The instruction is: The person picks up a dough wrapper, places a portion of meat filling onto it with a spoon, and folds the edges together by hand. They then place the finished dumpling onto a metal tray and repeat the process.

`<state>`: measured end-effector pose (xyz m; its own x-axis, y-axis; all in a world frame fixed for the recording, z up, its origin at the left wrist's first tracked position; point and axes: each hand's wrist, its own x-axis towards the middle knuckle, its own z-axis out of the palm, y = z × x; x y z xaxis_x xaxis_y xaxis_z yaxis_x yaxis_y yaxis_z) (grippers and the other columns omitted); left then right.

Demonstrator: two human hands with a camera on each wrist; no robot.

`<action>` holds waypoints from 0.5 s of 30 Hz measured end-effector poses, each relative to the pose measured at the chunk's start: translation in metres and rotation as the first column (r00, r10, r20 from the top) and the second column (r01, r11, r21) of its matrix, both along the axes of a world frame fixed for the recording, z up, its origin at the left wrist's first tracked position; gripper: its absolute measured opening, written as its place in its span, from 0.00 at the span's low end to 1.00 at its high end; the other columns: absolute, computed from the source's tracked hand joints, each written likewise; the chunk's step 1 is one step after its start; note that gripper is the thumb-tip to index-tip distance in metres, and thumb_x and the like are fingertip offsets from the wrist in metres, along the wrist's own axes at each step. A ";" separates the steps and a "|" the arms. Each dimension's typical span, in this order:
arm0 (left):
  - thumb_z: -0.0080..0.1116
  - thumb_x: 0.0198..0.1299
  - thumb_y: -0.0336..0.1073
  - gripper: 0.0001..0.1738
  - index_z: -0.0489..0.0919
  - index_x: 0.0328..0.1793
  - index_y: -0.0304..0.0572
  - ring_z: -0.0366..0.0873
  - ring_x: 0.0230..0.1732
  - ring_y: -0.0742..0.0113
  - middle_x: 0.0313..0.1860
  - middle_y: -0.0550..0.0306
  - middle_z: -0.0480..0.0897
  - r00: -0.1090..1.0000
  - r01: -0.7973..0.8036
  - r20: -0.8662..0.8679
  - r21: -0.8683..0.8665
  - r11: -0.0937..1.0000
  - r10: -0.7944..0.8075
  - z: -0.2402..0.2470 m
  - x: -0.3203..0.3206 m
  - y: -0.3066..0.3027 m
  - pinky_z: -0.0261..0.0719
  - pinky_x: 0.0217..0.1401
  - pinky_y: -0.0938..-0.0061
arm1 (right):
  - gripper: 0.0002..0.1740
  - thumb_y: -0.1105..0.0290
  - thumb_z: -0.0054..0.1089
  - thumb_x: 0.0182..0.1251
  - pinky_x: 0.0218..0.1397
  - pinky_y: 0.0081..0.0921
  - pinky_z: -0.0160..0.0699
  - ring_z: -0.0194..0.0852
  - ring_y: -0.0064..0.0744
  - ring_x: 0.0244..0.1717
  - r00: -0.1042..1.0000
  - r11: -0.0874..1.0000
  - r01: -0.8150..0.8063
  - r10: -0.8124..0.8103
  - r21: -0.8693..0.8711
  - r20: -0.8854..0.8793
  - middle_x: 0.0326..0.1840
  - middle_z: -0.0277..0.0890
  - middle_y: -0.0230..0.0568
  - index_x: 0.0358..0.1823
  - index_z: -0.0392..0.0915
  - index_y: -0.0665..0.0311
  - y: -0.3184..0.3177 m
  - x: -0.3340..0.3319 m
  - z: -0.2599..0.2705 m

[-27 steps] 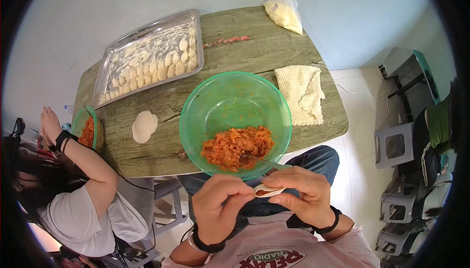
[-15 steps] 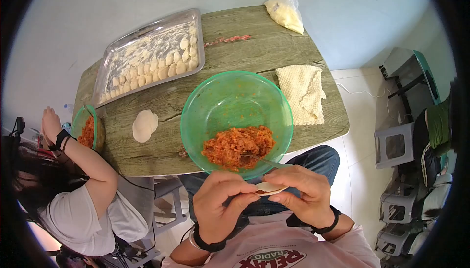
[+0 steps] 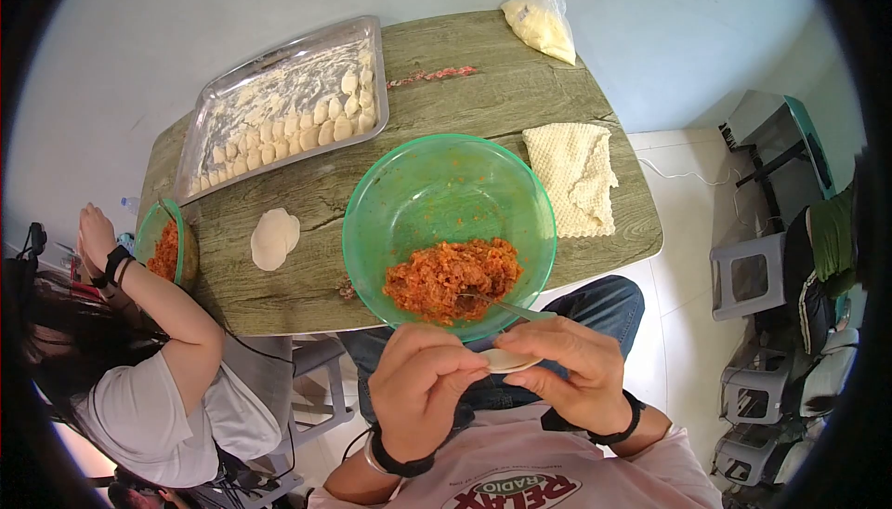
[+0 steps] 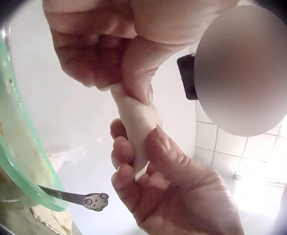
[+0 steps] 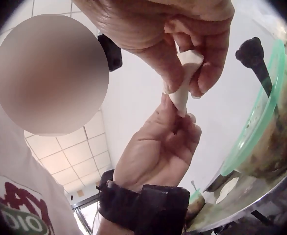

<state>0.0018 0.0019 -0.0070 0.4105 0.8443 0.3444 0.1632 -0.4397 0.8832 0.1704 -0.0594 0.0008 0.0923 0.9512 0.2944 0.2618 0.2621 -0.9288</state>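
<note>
Both hands are raised just off the near rim of the green bowl [image 3: 449,235], fingertips turned toward each other. The left hand [image 3: 426,396] pinches one end of a folded dough wrapper [image 3: 509,360] between thumb and curled fingers; the right hand [image 3: 578,370] grips the other end, thumb below its fingers. The spoon [image 3: 511,308] leans just beyond the right fingers.

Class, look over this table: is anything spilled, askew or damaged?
Yes: a ragged reddish streak marks the table beside the metal tray. It breaks the greenish wood grain; I cannot tell whether it is a spill or surface damage.
</note>
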 end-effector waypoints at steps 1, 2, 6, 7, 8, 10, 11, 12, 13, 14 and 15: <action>0.68 0.47 0.31 0.08 0.81 0.32 0.39 0.74 0.32 0.64 0.30 0.57 0.77 1.000 -0.014 -0.011 0.012 1.000 0.014 0.002 0.001 -0.001 0.70 0.33 0.75 | 0.18 0.79 0.65 0.53 0.42 0.25 0.77 0.80 0.36 0.41 1.000 1.000 -0.004 0.004 0.002 0.009 0.43 0.79 0.43 0.47 0.78 0.67 0.000 0.000 0.000; 0.69 0.44 0.29 0.08 0.81 0.31 0.40 0.74 0.32 0.60 0.29 0.56 0.77 0.999 -0.027 -0.022 0.023 0.999 0.028 0.003 0.002 -0.001 0.71 0.35 0.71 | 0.18 0.80 0.65 0.53 0.41 0.25 0.77 0.80 0.36 0.40 1.000 1.000 -0.007 0.007 0.003 0.018 0.42 0.79 0.44 0.48 0.78 0.67 0.000 0.000 0.000; 0.69 0.44 0.31 0.08 0.80 0.31 0.40 0.74 0.33 0.59 0.29 0.56 0.77 0.999 -0.025 -0.032 0.051 0.998 0.027 0.002 0.002 0.000 0.71 0.35 0.71 | 0.19 0.79 0.65 0.53 0.40 0.25 0.77 0.80 0.36 0.40 1.000 1.000 -0.003 0.003 -0.011 0.012 0.41 0.79 0.43 0.48 0.78 0.67 0.000 -0.001 -0.001; 0.69 0.44 0.32 0.09 0.81 0.31 0.40 0.74 0.33 0.60 0.30 0.57 0.77 1.000 -0.006 -0.029 0.061 0.998 0.008 0.001 0.000 0.000 0.71 0.35 0.71 | 0.19 0.79 0.65 0.53 0.39 0.24 0.77 0.80 0.36 0.40 1.000 1.000 0.000 0.000 -0.005 0.016 0.41 0.79 0.43 0.48 0.78 0.67 0.000 -0.001 -0.001; 0.70 0.43 0.32 0.10 0.82 0.32 0.41 0.74 0.33 0.60 0.30 0.57 0.77 1.000 0.014 -0.027 0.070 0.997 -0.012 0.000 0.000 0.001 0.71 0.35 0.71 | 0.19 0.79 0.65 0.53 0.39 0.24 0.78 0.80 0.36 0.39 1.000 1.000 0.004 -0.004 0.000 0.021 0.41 0.79 0.43 0.48 0.78 0.67 0.001 0.000 -0.002; 0.70 0.42 0.33 0.11 0.82 0.33 0.41 0.75 0.34 0.60 0.31 0.57 0.78 1.000 0.005 -0.015 0.058 0.998 -0.004 0.003 0.001 0.001 0.72 0.36 0.71 | 0.19 0.79 0.65 0.53 0.39 0.25 0.78 0.80 0.36 0.39 0.999 1.000 0.017 -0.017 0.011 0.032 0.42 0.79 0.43 0.48 0.78 0.67 0.001 0.000 -0.002; 0.71 0.41 0.33 0.13 0.83 0.34 0.41 0.75 0.34 0.60 0.32 0.58 0.78 1.000 -0.006 -0.004 0.045 0.999 0.006 0.004 0.001 0.000 0.72 0.36 0.71 | 0.19 0.79 0.65 0.53 0.39 0.25 0.79 0.80 0.37 0.39 0.999 0.999 0.027 -0.028 0.023 0.042 0.42 0.79 0.43 0.49 0.78 0.67 0.001 0.000 -0.002; 0.71 0.41 0.33 0.13 0.83 0.34 0.41 0.75 0.34 0.60 0.32 0.58 0.78 1.000 -0.005 -0.004 0.045 0.999 0.005 0.004 0.001 0.000 0.72 0.36 0.71 | 0.19 0.79 0.65 0.53 0.39 0.25 0.79 0.80 0.37 0.39 0.999 0.999 0.028 -0.029 0.022 0.042 0.42 0.79 0.43 0.49 0.78 0.67 0.001 0.000 -0.002; 0.72 0.40 0.34 0.14 0.83 0.36 0.41 0.75 0.34 0.60 0.33 0.58 0.78 1.000 0.005 -0.023 0.058 0.998 -0.004 0.003 0.001 0.001 0.72 0.37 0.70 | 0.18 0.79 0.65 0.53 0.39 0.25 0.79 0.80 0.37 0.40 0.998 0.999 0.029 -0.031 0.034 0.061 0.43 0.79 0.44 0.48 0.78 0.67 0.002 -0.001 -0.001; 0.72 0.39 0.34 0.15 0.84 0.37 0.41 0.75 0.35 0.60 0.33 0.58 0.78 0.999 0.016 -0.042 0.071 0.997 -0.013 0.002 0.000 0.001 0.73 0.37 0.70 | 0.18 0.80 0.64 0.53 0.39 0.26 0.79 0.80 0.37 0.40 0.996 0.998 0.030 -0.033 0.047 0.079 0.43 0.79 0.44 0.48 0.78 0.67 0.002 -0.001 0.000; 0.72 0.39 0.34 0.15 0.84 0.37 0.41 0.75 0.35 0.60 0.33 0.58 0.78 0.999 0.014 -0.042 0.071 0.997 -0.012 0.002 0.000 0.001 0.73 0.37 0.70 | 0.18 0.80 0.64 0.53 0.39 0.26 0.79 0.80 0.37 0.40 0.996 0.998 0.029 -0.032 0.047 0.079 0.43 0.79 0.44 0.48 0.78 0.67 0.003 -0.001 -0.001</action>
